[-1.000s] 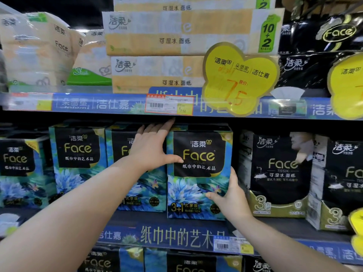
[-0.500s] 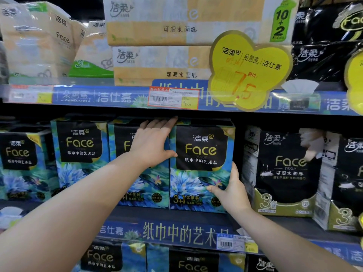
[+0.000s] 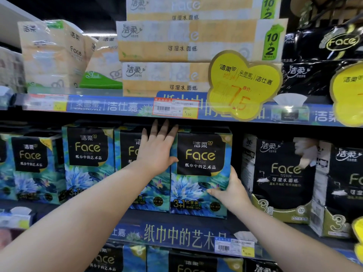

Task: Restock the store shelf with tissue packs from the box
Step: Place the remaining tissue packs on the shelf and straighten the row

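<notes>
A tall blue plastic-wrapped tissue pack [image 3: 200, 173], printed with pale flowers and a black panel reading Face, stands upright on the dark middle shelf [image 3: 149, 216], its base close to the front edge. The left hand [image 3: 157, 150] lies against its upper left corner: the fingers are straight and point up along the seam with the matching blue pack [image 3: 151, 193] that touches it on the left, and the thumb spreads onto the front. The right hand [image 3: 231, 191] grips the lower right corner, thumb across the front; its fingers pass round the side, out of sight, in the gap beside a black-and-gold Face pack [image 3: 282, 177]. A blue printed strip [image 3: 176, 234] runs along the shelf edge below. On the shelf above lie long orange-and-white packs [image 3: 176, 48], with a yellow clover-shaped price card [image 3: 243, 85] hanging in front.
</notes>
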Motion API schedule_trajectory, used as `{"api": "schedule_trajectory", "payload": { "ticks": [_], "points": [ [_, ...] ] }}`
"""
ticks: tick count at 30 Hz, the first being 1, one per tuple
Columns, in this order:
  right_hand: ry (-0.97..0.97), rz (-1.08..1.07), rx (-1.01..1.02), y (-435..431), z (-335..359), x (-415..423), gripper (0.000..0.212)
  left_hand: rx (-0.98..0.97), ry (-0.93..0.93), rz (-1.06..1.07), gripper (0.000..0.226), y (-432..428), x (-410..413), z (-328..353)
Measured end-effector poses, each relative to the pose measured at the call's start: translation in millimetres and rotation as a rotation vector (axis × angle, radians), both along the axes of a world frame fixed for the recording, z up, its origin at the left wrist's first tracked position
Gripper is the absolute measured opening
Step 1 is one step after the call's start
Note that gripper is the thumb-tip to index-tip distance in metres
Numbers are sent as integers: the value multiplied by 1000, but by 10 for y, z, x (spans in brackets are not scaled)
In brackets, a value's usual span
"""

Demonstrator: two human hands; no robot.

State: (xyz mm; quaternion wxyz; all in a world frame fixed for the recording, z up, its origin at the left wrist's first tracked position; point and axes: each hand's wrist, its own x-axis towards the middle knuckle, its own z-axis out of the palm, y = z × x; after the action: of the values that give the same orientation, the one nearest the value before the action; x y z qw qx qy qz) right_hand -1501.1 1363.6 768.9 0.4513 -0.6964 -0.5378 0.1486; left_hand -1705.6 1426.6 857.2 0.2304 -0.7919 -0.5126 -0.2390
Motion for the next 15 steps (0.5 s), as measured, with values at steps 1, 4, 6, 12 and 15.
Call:
{"api": "schedule_trajectory", "payload": {
  "ticks": [1,4,6,12,15],
  "points": [
    [-3,-1,11,-20,36,6,105,0,-8,9,96,-13,-6,-7],
    [-45,-5,62,-119,186,8,105,-16,-27,21,95,-71,-55,-33],
    [-128,5,138,-192,306,-9,104,-19,-37,38,94,-123,-119,-66],
    [-603,73,257,-333,592,-186,78,-123,-57,144,88,-326,-415,-252],
    [-736,203,271,-335,662,-375,60,-203,-58,231,85,-433,-574,-328]
  ]
}}
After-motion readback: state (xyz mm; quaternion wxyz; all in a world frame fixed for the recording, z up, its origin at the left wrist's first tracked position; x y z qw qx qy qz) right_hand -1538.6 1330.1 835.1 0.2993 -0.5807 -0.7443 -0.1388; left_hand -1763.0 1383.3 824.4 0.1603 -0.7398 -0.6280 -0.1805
